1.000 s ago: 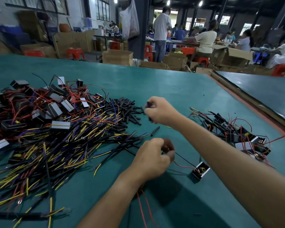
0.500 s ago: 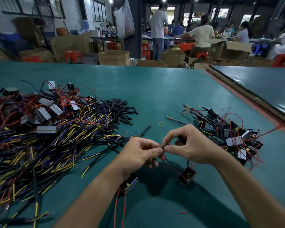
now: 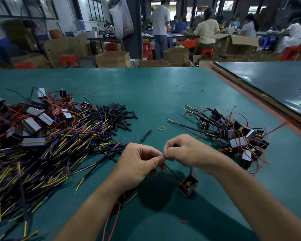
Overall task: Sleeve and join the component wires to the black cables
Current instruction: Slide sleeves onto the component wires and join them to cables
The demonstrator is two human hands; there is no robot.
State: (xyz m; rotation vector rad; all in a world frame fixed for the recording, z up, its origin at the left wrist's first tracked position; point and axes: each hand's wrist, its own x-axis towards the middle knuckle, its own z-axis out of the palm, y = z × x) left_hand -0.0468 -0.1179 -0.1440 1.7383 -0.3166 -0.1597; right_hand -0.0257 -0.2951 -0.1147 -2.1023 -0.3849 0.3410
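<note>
Pinch grip, two-handed

Both the left hand (image 3: pixel 139 162) and the right hand (image 3: pixel 189 153) pinch the black component wire (image 3: pixel 172 171) just above the worktop (image 3: pixel 163 94); it trails down to its boxed coil (image 3: pixel 188 186). The wire looks light and limp, likely to buckle, so grip close to its tip. Black sleeves (image 3: pixel 116 115) lie piled beyond the hands; black cables (image 3: pixel 50 153) are heaped left.

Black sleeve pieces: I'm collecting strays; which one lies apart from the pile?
The bent sleeve piece lying alone on the table, between the sleeve pile and the yellow rubber band; the others are heaped together.
</note>
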